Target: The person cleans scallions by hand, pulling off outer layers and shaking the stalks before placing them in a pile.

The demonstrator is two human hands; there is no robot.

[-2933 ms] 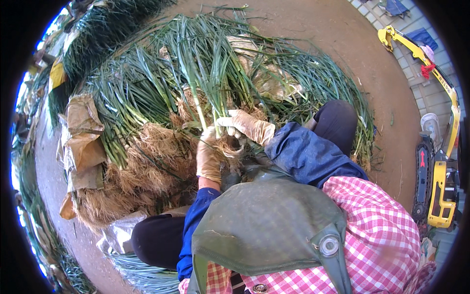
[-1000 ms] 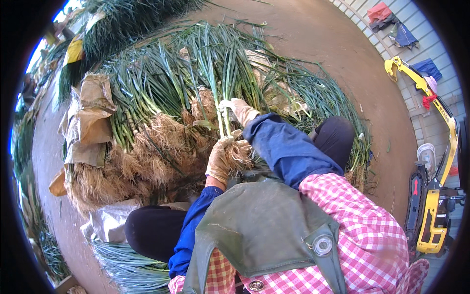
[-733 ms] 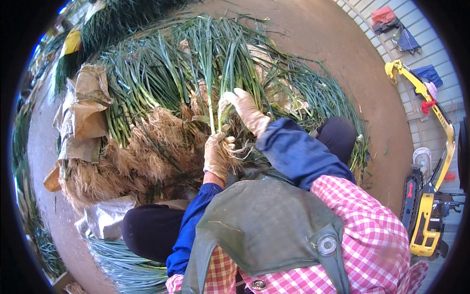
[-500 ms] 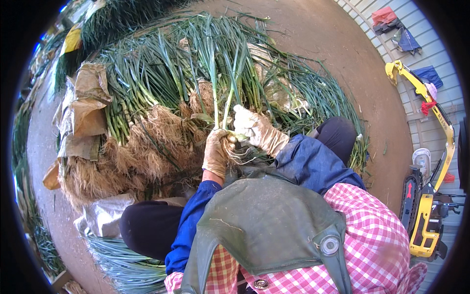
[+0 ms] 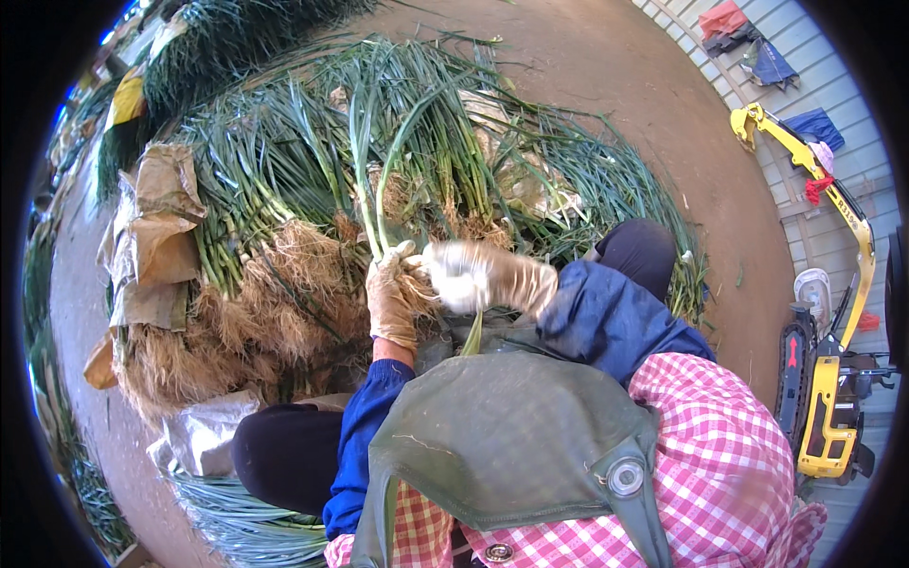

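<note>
Green onion stalks (image 5: 365, 199), frame centre, are gripped low by the left hand (image 5: 390, 295); right hand (image 5: 478, 276) blurred, closure undeterminable. Sharp bending could snap stalks.

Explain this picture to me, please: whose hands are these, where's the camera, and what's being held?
These are a person's own gloved hands, not a machine's. The camera sits on the person's head, looking down; its fisheye lens bends straight edges. The left hand holds leafy green stalks near their stringy roots. The right hand is blurred close by; a pale green strip hangs below it, though whether it's gripped is unclear. On the brown ground lies a heap of similar plants, with brown sacking at its left.
</note>
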